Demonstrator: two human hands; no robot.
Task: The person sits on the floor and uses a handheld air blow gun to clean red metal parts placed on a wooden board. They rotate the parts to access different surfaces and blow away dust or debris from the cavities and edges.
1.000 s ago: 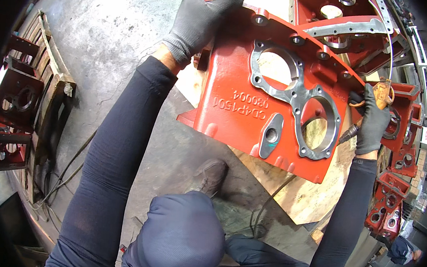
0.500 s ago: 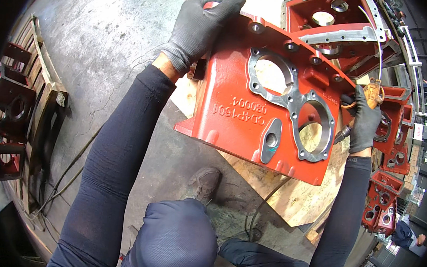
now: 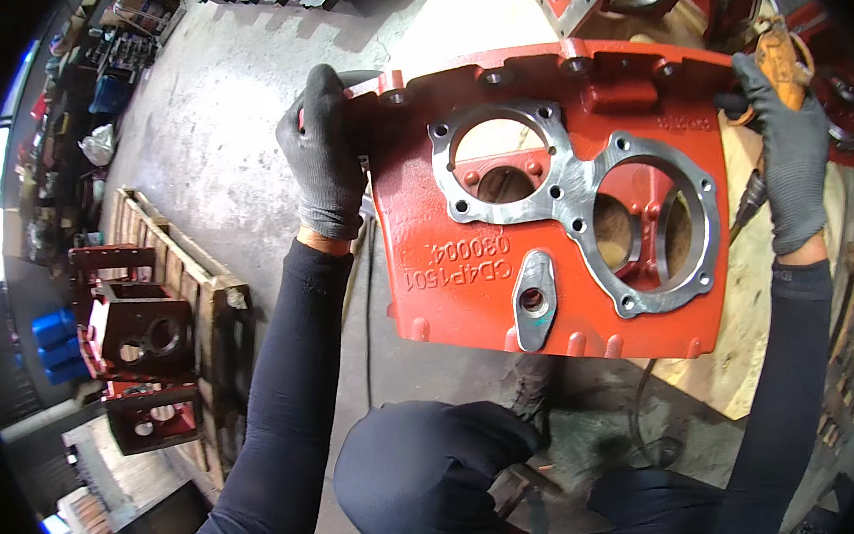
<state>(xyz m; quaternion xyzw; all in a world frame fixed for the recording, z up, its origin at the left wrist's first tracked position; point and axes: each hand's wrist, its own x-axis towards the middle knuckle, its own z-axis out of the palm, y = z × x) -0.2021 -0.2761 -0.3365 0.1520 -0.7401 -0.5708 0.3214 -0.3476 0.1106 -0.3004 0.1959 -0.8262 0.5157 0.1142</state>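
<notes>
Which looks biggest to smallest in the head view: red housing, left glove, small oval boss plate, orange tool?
1. red housing, by far the largest.
2. left glove, gripping the housing's left edge.
3. and 4. small oval boss plate and orange tool: they look about alike, and the right hand covers part of the tool, so no ranking.

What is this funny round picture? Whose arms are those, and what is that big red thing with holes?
A camera worn on a person's head took it, looking down, so the edges bend. The arms in dark sleeves are that person's own. The left hand in a grey glove grips one edge of a big red cast-metal housing with two round openings ringed in bare grey metal. The right hand in a grey glove is at its other edge and holds an orange tool. More red housings sit beside a wooden pallet on the grey concrete floor.
</notes>
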